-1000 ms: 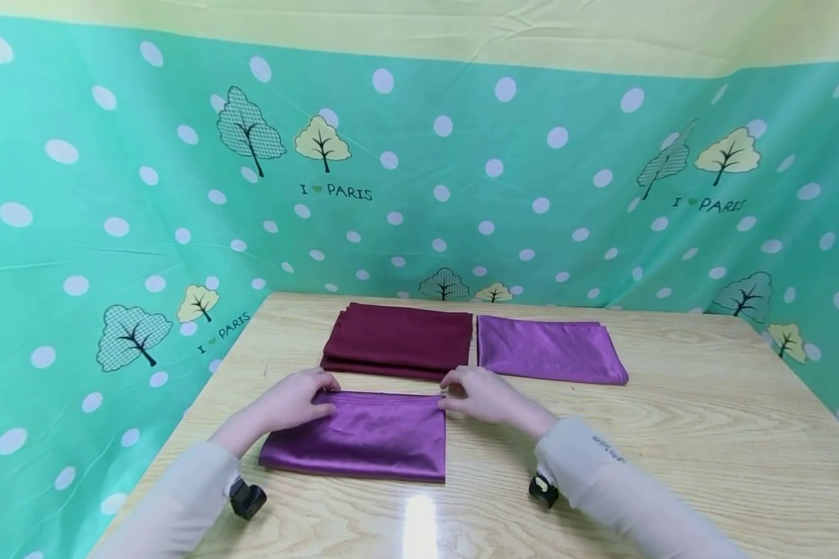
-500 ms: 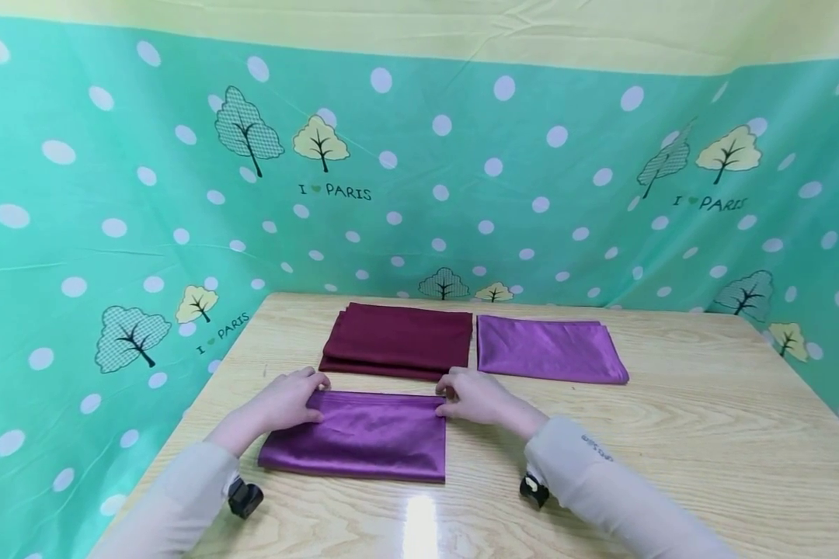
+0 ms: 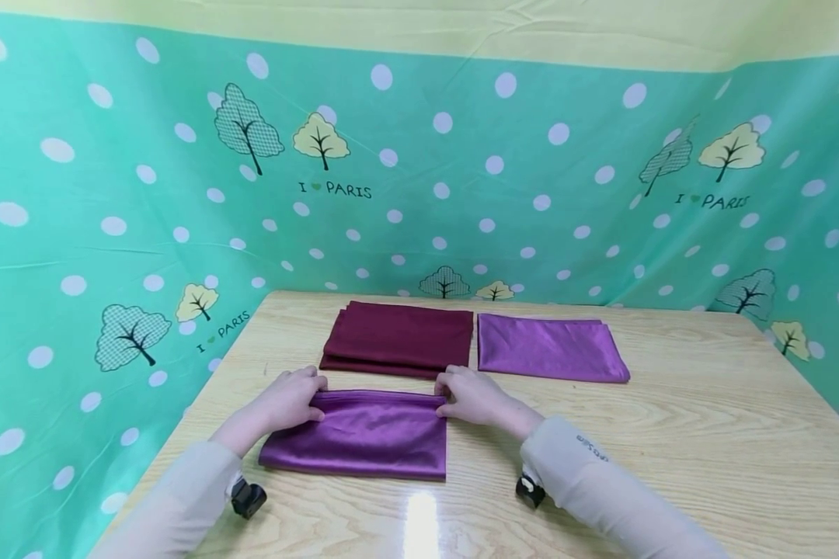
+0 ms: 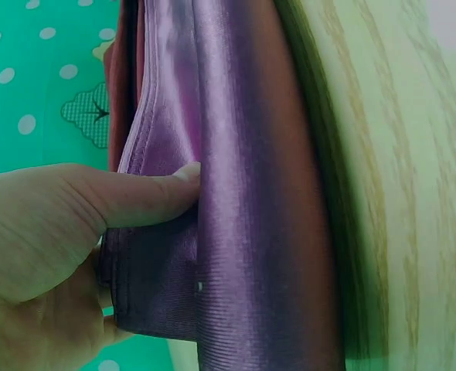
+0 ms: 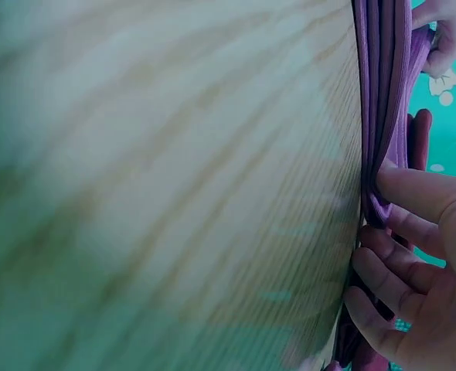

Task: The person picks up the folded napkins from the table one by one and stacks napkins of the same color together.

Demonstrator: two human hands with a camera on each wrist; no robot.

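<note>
A folded, shiny purple cloth (image 3: 363, 439) lies flat at the near left of the table. My left hand (image 3: 288, 402) is at its far left corner. In the left wrist view that thumb (image 4: 154, 195) presses on the satin, with the fingers behind the hemmed edge. My right hand (image 3: 474, 397) pinches the far right corner. The right wrist view shows its thumb (image 5: 421, 189) and index finger on the stacked folds (image 5: 382, 93), the other fingers spread below. Parts of the left fingers are hidden behind the cloth.
Just beyond the cloth lies a folded dark red cloth (image 3: 402, 335), close to the fingers. Beside it on the right is a second folded purple cloth (image 3: 548, 347). A green dotted curtain (image 3: 433, 178) hangs behind the wooden table (image 3: 706, 419).
Both hands have shifted slightly left along the far edge, the right hand closing its pinch on the corner. The cloth lies in nearly the same place.
</note>
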